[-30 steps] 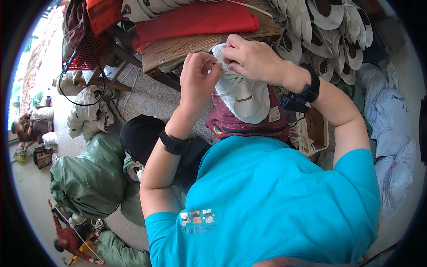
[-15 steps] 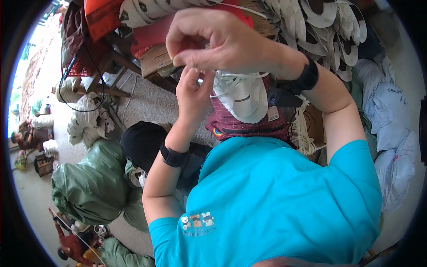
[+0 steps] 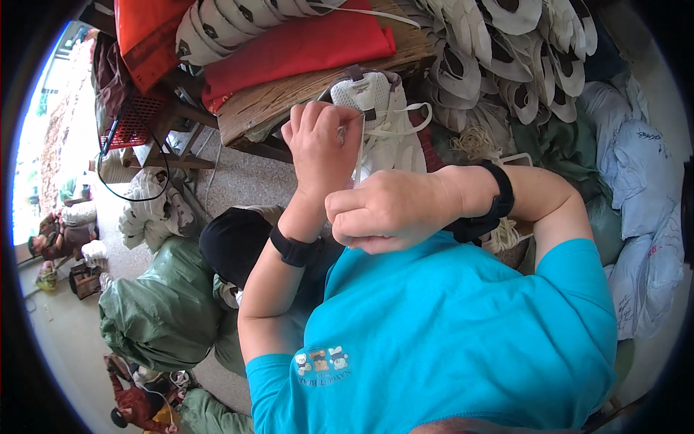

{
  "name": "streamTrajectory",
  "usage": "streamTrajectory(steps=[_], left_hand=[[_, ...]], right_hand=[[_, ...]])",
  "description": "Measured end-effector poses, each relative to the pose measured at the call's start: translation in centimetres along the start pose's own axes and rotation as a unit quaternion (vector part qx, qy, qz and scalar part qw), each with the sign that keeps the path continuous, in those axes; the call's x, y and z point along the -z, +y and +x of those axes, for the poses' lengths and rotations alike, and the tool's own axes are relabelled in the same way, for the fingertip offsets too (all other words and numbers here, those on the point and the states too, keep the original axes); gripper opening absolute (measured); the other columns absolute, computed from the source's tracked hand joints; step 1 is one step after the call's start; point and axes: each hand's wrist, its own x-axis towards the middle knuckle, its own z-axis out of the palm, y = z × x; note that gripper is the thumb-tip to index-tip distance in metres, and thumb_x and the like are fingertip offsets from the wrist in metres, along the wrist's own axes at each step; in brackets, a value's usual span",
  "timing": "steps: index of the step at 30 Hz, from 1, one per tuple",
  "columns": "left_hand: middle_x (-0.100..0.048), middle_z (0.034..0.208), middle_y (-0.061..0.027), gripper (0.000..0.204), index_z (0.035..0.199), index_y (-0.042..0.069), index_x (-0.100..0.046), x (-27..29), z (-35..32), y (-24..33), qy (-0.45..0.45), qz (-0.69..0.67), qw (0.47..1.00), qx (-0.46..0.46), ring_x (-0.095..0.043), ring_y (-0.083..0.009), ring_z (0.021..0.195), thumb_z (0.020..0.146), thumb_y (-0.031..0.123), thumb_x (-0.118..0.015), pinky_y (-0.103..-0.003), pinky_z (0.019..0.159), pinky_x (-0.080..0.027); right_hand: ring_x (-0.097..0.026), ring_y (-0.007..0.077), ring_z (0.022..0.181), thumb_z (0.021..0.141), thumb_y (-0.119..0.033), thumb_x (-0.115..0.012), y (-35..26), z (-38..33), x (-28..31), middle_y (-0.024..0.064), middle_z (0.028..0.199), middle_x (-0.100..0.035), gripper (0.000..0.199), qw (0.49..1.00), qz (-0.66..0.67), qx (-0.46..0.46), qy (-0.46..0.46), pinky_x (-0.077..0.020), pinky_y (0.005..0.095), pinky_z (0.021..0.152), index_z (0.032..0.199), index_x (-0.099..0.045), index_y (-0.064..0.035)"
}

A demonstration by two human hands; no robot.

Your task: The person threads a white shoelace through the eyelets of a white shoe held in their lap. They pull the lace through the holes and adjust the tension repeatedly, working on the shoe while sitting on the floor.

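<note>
Near each other but apart, the left hand (image 3: 323,148) is curling beside the white shoe (image 3: 392,150) (its exact grip is hidden), while the right hand (image 3: 396,210) is clenching a white lace (image 3: 361,145), the shoe lying beyond it near the wooden table (image 3: 271,106).

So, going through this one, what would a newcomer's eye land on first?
Probably the bright turquoise shirt filling the lower middle, then the left hand and right hand at the centre, close to a white shoe upper. After that, likely the red cloth on the wooden table at the top, and the big green sack at the lower left.
</note>
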Motion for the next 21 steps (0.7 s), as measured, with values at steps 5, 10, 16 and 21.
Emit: streamTrajectory(steps=[5, 10, 16, 21], left_hand=[[-0.060, 0.080, -0.0011, 0.008, 0.082, 0.011, -0.070, -0.5, 0.5, -0.3, -0.034, -0.097, 0.991, 0.084, -0.054, -0.0220, 0.084, 0.076, 0.012, -0.076, -0.037, 0.078, -0.039], [-0.061, 0.078, -0.0036, 0.007, 0.083, 0.009, -0.074, 0.1, 0.8, -0.5, -0.045, -0.182, 0.975, 0.117, -0.054, -0.0206, 0.084, 0.076, 0.010, -0.077, -0.035, 0.075, -0.042], [-0.062, 0.083, 0.0029, 0.013, 0.093, 0.015, -0.070, -0.8, 0.3, -0.3, -0.066, -0.037, 0.995, 0.060, -0.056, -0.0200, 0.087, 0.080, 0.012, -0.072, -0.038, 0.083, -0.036], [-0.063, 0.085, 0.0042, 0.027, 0.105, 0.013, -0.064, -1.1, 0.5, 0.1, -0.034, 0.005, 0.998, 0.048, -0.058, -0.0201, 0.086, 0.079, 0.009, -0.069, -0.038, 0.084, -0.036]], right_hand=[[-0.060, 0.0305, 0.067, 0.082, -0.008, -0.068, 1.0, -1.2, -0.3, 0.0091, 0.088, -0.053, 0.011, 0.999, 0.006, -0.031, -0.002, -0.0509, 0.0412, 0.060, 0.085, -0.057, -0.0063], [-0.060, 0.0307, 0.079, 0.081, -0.008, -0.070, 2.8, -3.2, 2.2, 0.0107, 0.093, -0.055, 0.016, 0.984, -0.101, -0.095, 0.114, -0.0509, 0.0406, 0.069, 0.091, -0.058, -0.0064], [-0.052, 0.0305, 0.112, 0.079, -0.004, -0.070, 6.4, -4.5, 6.3, 0.0105, 0.113, -0.056, 0.013, 0.891, -0.347, -0.218, 0.194, -0.0449, 0.0406, 0.095, 0.088, -0.061, -0.0060], [-0.049, 0.0312, 0.123, 0.078, -0.003, -0.070, 7.3, -4.1, 6.2, 0.0123, 0.127, -0.056, 0.010, 0.905, -0.318, -0.236, 0.156, -0.0432, 0.0394, 0.103, 0.084, -0.062, -0.0046]])
